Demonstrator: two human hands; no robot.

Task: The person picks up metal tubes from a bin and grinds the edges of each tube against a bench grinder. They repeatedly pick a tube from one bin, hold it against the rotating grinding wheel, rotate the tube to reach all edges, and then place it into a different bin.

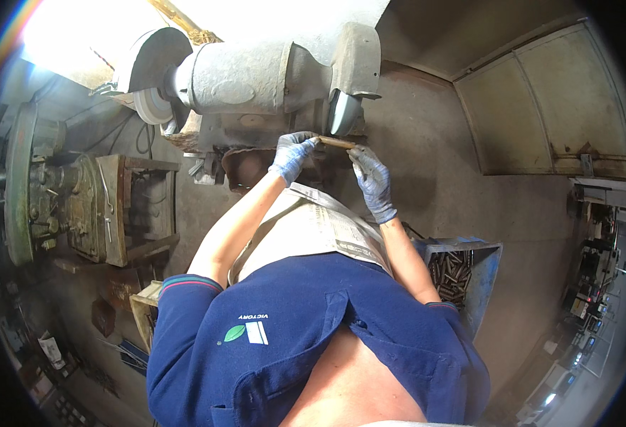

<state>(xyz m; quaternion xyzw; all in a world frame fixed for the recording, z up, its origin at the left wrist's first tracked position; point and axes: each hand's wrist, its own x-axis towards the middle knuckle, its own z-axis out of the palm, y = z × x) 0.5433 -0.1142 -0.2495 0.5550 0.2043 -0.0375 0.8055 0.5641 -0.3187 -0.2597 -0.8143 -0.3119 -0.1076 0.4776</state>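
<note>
Both gloved hands hold one short brownish metal rod (336,143), roughly level, in front of a bench grinder (242,77). My left hand (291,154) pinches its left end, and the fingers of my right hand (371,179) are closed on its right end. Just above the rod is the edge of the grinder's right wheel (345,114), under a metal guard (358,60). Whether the rod touches the wheel I cannot tell. Grey-blue gloves cover both hands. Sheets of newspaper (341,226) lie over my lap, below the hands.
A blue crate (488,281) with many similar metal pieces (451,274) stands by my right elbow. The grinder's left wheel (153,107) is partly exposed. A green machine (46,192) stands at the left, and a wooden box (144,313) sits beside my left arm.
</note>
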